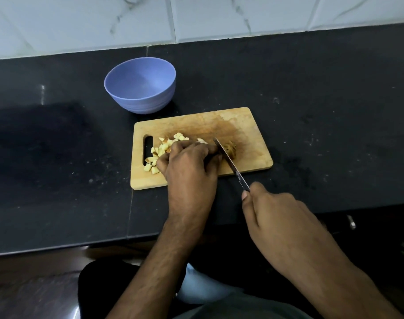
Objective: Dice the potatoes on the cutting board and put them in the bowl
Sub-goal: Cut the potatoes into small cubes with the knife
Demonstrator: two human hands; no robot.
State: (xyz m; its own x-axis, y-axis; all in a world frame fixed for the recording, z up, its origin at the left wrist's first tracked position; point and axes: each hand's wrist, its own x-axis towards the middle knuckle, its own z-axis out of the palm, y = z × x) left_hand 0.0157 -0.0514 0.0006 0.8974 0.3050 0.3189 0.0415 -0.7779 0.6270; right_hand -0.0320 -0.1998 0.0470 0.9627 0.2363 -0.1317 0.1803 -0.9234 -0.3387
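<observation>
Left hand [189, 162] curled down over the potato [230, 150] on the board [242, 125], right hand [274, 212] wrapped round the knife [228, 160] handle. Blade's right beside those fingertips, one slip means a nick. Dice [160, 149] piled left, bowl [140, 85] looks empty

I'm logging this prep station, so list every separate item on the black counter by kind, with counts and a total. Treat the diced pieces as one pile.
Round blue plastic bowl: 1
Rectangular wooden cutting board: 1
Steel-bladed knife, held by the right hand: 1
Pile of pale diced potato cubes: 1
Uncut brown-skinned potato piece, steadied by the left hand: 1
Total: 5
</observation>
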